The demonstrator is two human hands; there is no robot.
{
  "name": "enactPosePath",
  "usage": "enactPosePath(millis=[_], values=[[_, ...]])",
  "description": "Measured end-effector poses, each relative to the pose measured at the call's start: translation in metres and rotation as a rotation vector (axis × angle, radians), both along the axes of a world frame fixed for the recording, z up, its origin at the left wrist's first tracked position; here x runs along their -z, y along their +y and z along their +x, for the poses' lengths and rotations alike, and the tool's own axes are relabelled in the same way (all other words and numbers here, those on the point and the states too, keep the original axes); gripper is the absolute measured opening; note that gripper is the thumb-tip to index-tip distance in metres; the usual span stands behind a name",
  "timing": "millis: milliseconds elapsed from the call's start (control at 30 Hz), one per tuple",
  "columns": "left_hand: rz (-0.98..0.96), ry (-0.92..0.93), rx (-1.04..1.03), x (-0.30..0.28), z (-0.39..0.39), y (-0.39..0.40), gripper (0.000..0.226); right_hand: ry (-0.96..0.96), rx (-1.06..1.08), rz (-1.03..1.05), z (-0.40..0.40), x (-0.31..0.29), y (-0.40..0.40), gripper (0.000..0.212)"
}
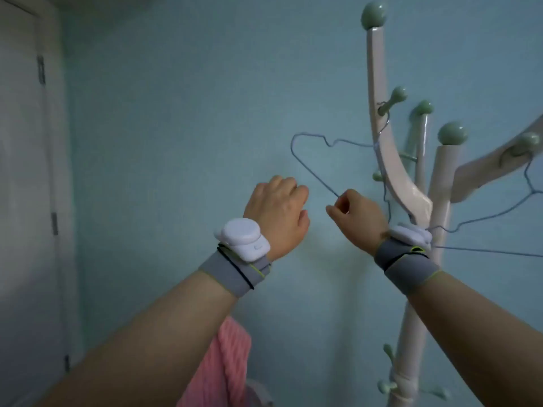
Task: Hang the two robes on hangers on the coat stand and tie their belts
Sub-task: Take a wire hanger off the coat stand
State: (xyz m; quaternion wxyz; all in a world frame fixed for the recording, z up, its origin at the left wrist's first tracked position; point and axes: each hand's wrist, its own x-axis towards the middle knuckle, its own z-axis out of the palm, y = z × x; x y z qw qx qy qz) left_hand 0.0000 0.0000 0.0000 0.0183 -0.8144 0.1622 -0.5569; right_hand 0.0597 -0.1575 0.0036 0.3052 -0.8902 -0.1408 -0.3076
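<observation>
Thin blue wire hanger (316, 160), hooked on white wooden coat stand (382, 160), is pinched by right hand (357, 220) grip, presumably for unhooking; left hand (277, 210) curled, empty; pink robe (219, 365) waits below.

Pale blue wall (182, 113), white door (23, 171) at left.

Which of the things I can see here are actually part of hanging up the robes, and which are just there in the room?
Part of the job:
- coat stand
- wire hanger, hooked on a peg, its lower wire pinched by the right hand
- second wire hanger on the stand's right side
- pink fabric below, possibly a robe
- left hand, fingers curled, holding nothing

Just there:
- door
- blue wall
</observation>
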Motion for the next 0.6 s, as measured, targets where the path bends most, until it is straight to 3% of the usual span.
enactPosePath(millis=[133,200,267,333,433,500,600], values=[[-0.025,0.010,-0.124,-0.019,0.015,-0.030,0.043,-0.029,0.053,-0.006,0.025,-0.001,-0.026,0.078],[-0.070,0.091,-0.186,-0.022,0.028,-0.041,0.056,-0.016,0.061,-0.061,0.043,0.000,-0.042,0.095],[-0.058,0.028,-0.230,-0.025,0.035,-0.043,0.069,0.046,0.010,-0.104,0.061,0.000,-0.052,0.101],[-0.038,-0.036,-0.307,-0.028,0.044,-0.042,0.075,0.120,-0.038,-0.184,0.077,0.002,-0.052,0.093],[-0.022,-0.013,-0.366,-0.031,0.047,-0.038,0.057,0.195,-0.104,-0.191,0.089,0.006,-0.042,0.042],[-0.080,0.105,-0.353,-0.031,0.044,-0.036,0.048,0.138,-0.141,-0.089,0.090,0.011,-0.035,0.038],[-0.207,0.419,-0.371,-0.019,0.047,-0.035,0.061,0.028,-0.113,-0.066,0.090,0.021,-0.027,0.038]])
